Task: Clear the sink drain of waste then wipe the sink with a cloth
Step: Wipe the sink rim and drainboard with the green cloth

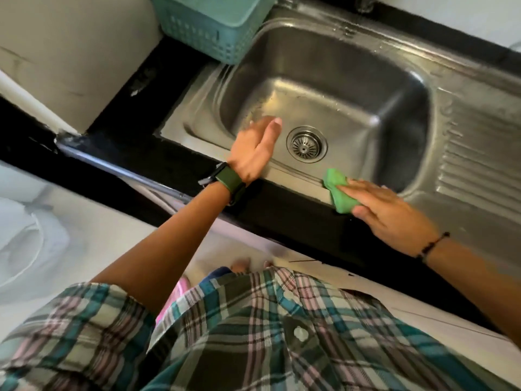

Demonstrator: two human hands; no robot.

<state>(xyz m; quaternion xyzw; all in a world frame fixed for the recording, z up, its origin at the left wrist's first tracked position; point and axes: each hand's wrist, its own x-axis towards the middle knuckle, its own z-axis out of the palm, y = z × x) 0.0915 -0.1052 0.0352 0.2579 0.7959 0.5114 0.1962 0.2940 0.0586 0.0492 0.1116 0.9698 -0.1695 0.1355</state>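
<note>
From the head view, the right hand (386, 206) pressed a green cloth (338, 191) on the sink (324, 88) front rim, lower right of the drain (306, 144). The left hand (255, 149) hovered spread and empty just left of the drain, which looked clear. The right hand was better placed to wipe upward into the basin.
</note>
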